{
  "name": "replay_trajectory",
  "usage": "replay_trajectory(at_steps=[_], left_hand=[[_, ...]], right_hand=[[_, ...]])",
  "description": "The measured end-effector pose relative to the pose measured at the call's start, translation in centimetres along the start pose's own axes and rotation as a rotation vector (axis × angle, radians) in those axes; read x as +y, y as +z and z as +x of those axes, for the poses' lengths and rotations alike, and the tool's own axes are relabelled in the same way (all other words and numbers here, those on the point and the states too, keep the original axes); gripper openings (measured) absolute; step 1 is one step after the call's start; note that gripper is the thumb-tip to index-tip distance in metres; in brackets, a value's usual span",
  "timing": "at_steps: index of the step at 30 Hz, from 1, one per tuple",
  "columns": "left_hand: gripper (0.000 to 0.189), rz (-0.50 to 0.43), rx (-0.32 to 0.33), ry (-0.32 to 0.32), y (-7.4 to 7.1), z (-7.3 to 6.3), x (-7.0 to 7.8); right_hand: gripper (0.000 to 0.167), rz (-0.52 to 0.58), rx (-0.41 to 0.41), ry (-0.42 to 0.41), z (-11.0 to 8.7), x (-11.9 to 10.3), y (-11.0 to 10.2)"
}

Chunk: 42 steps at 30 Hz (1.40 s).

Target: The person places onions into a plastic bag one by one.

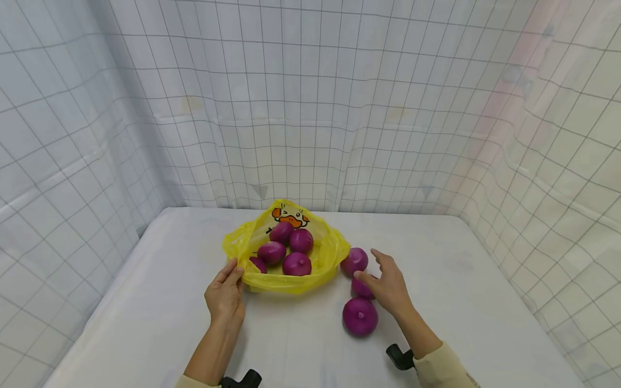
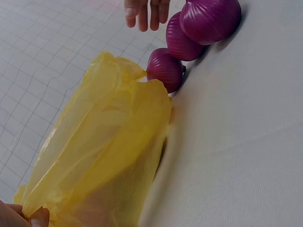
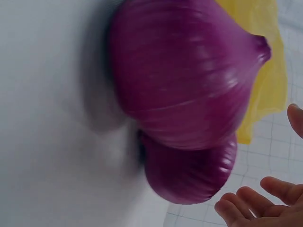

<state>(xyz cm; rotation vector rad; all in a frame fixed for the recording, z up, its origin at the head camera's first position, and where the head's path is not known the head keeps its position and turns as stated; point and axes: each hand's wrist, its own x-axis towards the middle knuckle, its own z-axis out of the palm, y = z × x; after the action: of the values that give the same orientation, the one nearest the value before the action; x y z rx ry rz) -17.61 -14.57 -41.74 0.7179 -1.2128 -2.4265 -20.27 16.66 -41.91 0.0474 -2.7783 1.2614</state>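
A yellow plastic bag [image 1: 291,282] with a cartoon duck face lies on the table, its mouth spread wide. Several red onions [image 1: 297,264] sit inside it. My left hand [image 1: 225,299] pinches the left edge of the bag's mouth between thumb and fingers; the left wrist view shows this grip on the yellow film. Right of the bag, three more red onions stand in a row: a far one [image 1: 354,262], a middle one [image 1: 361,289] and a near one [image 1: 360,317]. Over the middle onion, partly hiding it, hovers my right hand [image 1: 388,285], thumb and fingers spread apart, holding nothing.
A white cloth covers the table [image 1: 160,302]. White sheets with a dark grid [image 1: 310,124] hang around its back and both sides. Black curved pieces [image 1: 400,357] stick out at both wrists beside the pale sleeves.
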Motion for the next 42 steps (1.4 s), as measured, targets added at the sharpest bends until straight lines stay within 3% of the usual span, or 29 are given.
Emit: replay_trajectory(at_steps=[16, 31, 42], left_hand=[[0.036, 0.051, 0.006, -0.004, 0.1, 0.1, 0.0], [0.037, 0.042, 0.008, 0.005, -0.1, 0.1, 0.0], [0.037, 0.054, -0.003, 0.001, 0.0, 0.0, -0.2]], right_hand=[[0.077, -0.009, -0.079, 0.167, -0.3, 3.6, 1.6], [0.075, 0.017, -0.091, 0.187, -0.5, 4.0, 1.8], [0.074, 0.058, -0.057, 0.154, -0.3, 2.9, 0.0]])
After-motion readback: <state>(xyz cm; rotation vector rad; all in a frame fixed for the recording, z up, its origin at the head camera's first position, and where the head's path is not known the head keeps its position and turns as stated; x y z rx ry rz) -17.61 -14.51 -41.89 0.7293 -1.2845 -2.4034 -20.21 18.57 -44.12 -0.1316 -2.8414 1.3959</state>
